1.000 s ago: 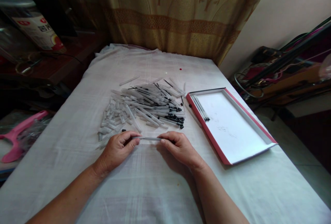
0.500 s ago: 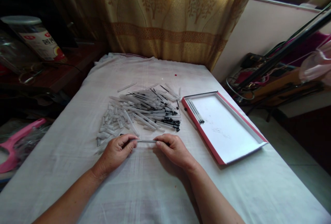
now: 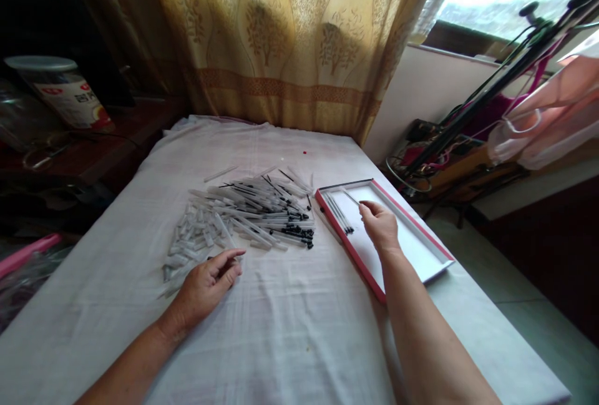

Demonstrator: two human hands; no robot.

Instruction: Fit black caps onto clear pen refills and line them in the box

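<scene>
My right hand (image 3: 380, 224) is over the red-edged white box lid (image 3: 416, 248), pinching a clear pen (image 3: 350, 196) by its near end. The pen's far end points toward a few finished pens (image 3: 337, 213) lined up along the lid's left side. My left hand (image 3: 208, 281) rests on the white cloth with its fingers loosely spread and nothing in them. It lies just in front of the pile of clear pen tubes and black-tipped refills (image 3: 253, 213), next to the short clear caps (image 3: 187, 244).
A white cloth (image 3: 281, 330) covers the table. A patterned curtain (image 3: 281, 43) hangs behind it. A jar (image 3: 63, 93) stands on a dark shelf at the left. Rods and cables (image 3: 472, 112) and a pink garment (image 3: 552, 112) crowd the right.
Both hands held one pen in front of the pile. Now my right hand has carried it right to the box lid, and my left hand has let go. The camera tilted up.
</scene>
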